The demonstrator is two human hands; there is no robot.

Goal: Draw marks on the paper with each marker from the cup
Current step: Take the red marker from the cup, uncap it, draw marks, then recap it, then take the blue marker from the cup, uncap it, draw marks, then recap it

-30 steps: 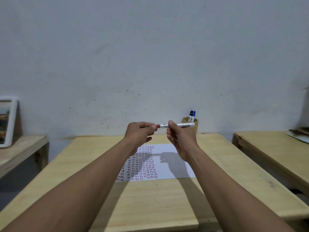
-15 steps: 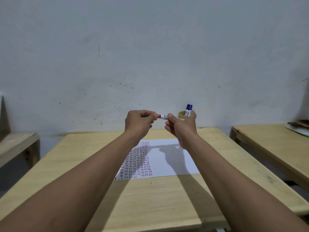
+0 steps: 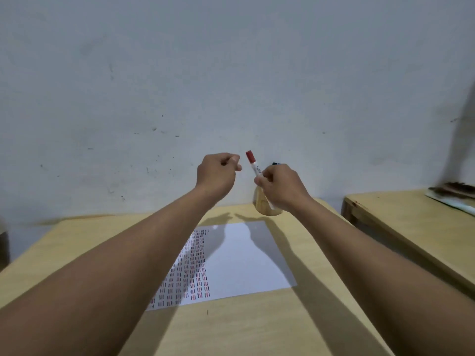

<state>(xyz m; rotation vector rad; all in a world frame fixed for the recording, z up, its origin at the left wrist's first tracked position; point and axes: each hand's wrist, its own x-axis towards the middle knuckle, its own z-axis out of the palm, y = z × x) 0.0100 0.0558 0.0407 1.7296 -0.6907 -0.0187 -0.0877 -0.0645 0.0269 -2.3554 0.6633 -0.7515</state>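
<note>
I see both of my arms stretched out over the bench (image 3: pixel 84 242), raised above the paper (image 3: pixel 246 258). My right hand (image 3: pixel 281 187) pinches a red marker (image 3: pixel 253 164) between thumb and fingers, the other fingers curled around the barrel. The marker stands nearly upright, tilted a little to the left, with its red cap on top and the white barrel running down through the fist; a short white end shows below the hand, in front of the cup (image 3: pixel 262 204). My left hand (image 3: pixel 217 174) hangs just beside the marker, not touching it, its fingers curled in with thumb and forefinger pressed together at the tips; I cannot tell whether anything is held between them.

The wooden cup stands at the far edge of the bench, near the wall, mostly hidden behind my right hand. A dark marker tip (image 3: pixel 275 163) peeks out just above my knuckles.

The paper lies flat in the middle of the bench, its left part filled with rows of short red and dark strokes, its right part bare and crossed by the shadows of my hands. A second bench (image 3: pixel 401 222) sits off to the right.
</note>
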